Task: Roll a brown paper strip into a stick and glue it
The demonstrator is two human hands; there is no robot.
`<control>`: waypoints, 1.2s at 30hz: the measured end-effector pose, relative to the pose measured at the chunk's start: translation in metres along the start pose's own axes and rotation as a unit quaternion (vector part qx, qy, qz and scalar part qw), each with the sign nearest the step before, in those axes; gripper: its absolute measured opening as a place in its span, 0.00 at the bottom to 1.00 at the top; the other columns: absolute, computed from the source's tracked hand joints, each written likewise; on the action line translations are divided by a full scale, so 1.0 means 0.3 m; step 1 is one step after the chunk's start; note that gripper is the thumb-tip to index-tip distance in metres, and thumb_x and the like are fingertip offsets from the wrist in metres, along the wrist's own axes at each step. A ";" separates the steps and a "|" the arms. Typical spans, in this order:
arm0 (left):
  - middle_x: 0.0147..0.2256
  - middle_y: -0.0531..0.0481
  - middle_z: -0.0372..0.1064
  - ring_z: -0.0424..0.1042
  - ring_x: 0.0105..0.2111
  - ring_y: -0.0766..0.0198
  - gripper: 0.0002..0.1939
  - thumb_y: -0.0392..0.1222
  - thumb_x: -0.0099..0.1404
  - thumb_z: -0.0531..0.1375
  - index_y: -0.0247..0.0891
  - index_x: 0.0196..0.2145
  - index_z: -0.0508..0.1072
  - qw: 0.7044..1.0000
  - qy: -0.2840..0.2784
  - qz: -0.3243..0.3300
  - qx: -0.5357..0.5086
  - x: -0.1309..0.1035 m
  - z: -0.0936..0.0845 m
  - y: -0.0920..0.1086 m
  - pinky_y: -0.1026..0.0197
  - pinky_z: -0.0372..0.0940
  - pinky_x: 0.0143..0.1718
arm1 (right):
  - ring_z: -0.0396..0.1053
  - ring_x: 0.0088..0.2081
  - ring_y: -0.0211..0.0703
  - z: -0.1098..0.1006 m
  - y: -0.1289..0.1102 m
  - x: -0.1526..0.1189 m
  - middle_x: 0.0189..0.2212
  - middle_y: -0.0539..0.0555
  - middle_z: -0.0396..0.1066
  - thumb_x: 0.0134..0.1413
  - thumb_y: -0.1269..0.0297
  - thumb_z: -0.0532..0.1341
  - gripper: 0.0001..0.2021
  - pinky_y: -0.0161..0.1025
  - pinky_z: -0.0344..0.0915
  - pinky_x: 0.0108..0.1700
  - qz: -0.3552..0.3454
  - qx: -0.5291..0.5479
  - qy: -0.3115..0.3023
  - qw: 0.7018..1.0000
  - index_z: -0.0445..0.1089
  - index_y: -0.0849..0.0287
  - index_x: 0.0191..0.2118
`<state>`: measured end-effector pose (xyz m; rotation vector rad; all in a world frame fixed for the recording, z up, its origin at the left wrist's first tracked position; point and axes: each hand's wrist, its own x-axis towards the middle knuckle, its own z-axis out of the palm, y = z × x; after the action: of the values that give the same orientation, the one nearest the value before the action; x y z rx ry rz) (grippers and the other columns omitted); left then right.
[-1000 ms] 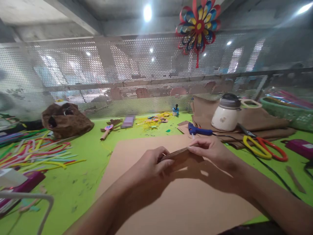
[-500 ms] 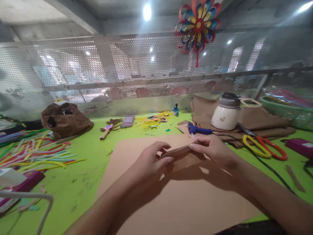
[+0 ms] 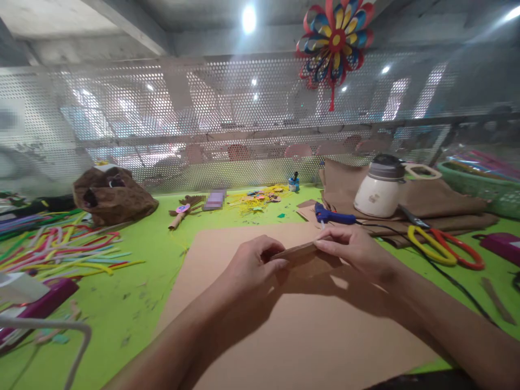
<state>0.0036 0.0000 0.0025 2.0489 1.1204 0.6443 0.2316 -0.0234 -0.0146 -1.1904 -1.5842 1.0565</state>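
Since half a second ago, my left hand has curled in closer on the strip, and my view has swung slightly left, so the tabletop things sit a little further right. From my remote seat I see the sheet spread nearest me on the green table, its lower right bordered by something dark that I cannot make out. Above the sheet I have the brown strip raised and slightly tilted, its right end higher. My left thumb and fingers are clamped on its left end; my right hand pinches its right end between thumb and forefinger.

To my left, a white tube curves in near a purple box, with pipe cleaners strewn beyond. To my right lie the scissors, and just past my right hand the blue glue gun. Further back I have a brown bag, yellow shreds, a small blue bottle, a white jug by folded brown paper, and a green basket. Behind them stands the perforated screen, with a paper flower high up.
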 end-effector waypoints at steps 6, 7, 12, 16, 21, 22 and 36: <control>0.33 0.48 0.71 0.66 0.34 0.60 0.10 0.38 0.59 0.55 0.38 0.35 0.75 0.998 0.001 0.034 0.051 -0.015 0.025 -0.003 0.61 0.59 0.33 | 0.51 0.22 0.34 0.010 0.028 0.008 0.18 0.46 0.58 0.50 0.47 0.64 0.19 0.36 0.46 0.25 0.023 0.016 -0.010 1.000 0.70 0.61 0.27; 0.33 0.48 0.71 0.66 0.33 0.60 0.10 0.39 0.59 0.54 0.38 0.35 0.74 0.998 -0.011 0.032 0.049 -0.019 0.030 -0.005 0.61 0.58 0.32 | 0.51 0.22 0.34 0.014 0.030 0.010 0.18 0.46 0.57 0.49 0.47 0.64 0.19 0.36 0.45 0.25 0.028 0.020 -0.014 0.999 0.70 0.61 0.27; 0.31 0.48 0.69 0.64 0.30 0.61 0.12 0.43 0.66 0.50 0.39 0.31 0.71 0.992 0.013 0.052 0.114 -0.047 0.047 -0.004 0.61 0.53 0.28 | 0.52 0.22 0.34 0.043 0.024 0.011 0.18 0.46 0.58 0.44 0.46 0.67 0.20 0.36 0.46 0.25 0.063 0.051 0.005 0.997 0.68 0.61 0.24; 0.32 0.47 0.68 0.63 0.30 0.61 0.14 0.44 0.69 0.47 0.39 0.31 0.69 0.988 0.001 0.077 0.137 -0.063 0.060 0.009 0.60 0.52 0.29 | 0.57 0.23 0.36 0.074 0.033 0.000 0.20 0.47 0.61 0.45 0.50 0.67 0.18 0.36 0.51 0.26 0.096 0.100 0.006 0.990 0.66 0.61 0.24; 0.32 0.46 0.68 0.64 0.32 0.60 0.16 0.46 0.70 0.45 0.39 0.33 0.69 0.989 -0.003 0.101 0.109 -0.060 0.076 0.004 0.60 0.55 0.32 | 0.62 0.25 0.38 0.097 0.051 -0.007 0.23 0.49 0.67 0.47 0.53 0.67 0.14 0.37 0.56 0.29 0.095 0.120 -0.022 0.988 0.70 0.61 0.27; 0.32 0.47 0.68 0.65 0.33 0.60 0.17 0.46 0.71 0.45 0.39 0.33 0.69 0.990 -0.004 0.101 0.104 -0.056 0.075 -0.001 0.60 0.55 0.33 | 0.64 0.26 0.39 0.097 0.050 -0.007 0.24 0.50 0.68 0.46 0.54 0.68 0.14 0.37 0.57 0.30 0.093 0.124 -0.028 0.987 0.71 0.61 0.27; 0.39 0.47 0.72 0.68 0.37 0.59 0.15 0.48 0.66 0.52 0.35 0.41 0.71 0.990 -0.133 0.013 -0.052 0.016 0.022 -0.045 0.62 0.61 0.38 | 0.62 0.26 0.37 0.093 0.040 -0.008 0.28 0.53 0.71 0.48 0.55 0.68 0.14 0.35 0.56 0.27 0.068 0.144 -0.055 0.986 0.75 0.61 0.37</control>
<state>0.0037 0.0070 -0.0116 1.9938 0.8895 0.4164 0.2081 -0.0270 -0.0338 -1.0683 -1.3893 1.4075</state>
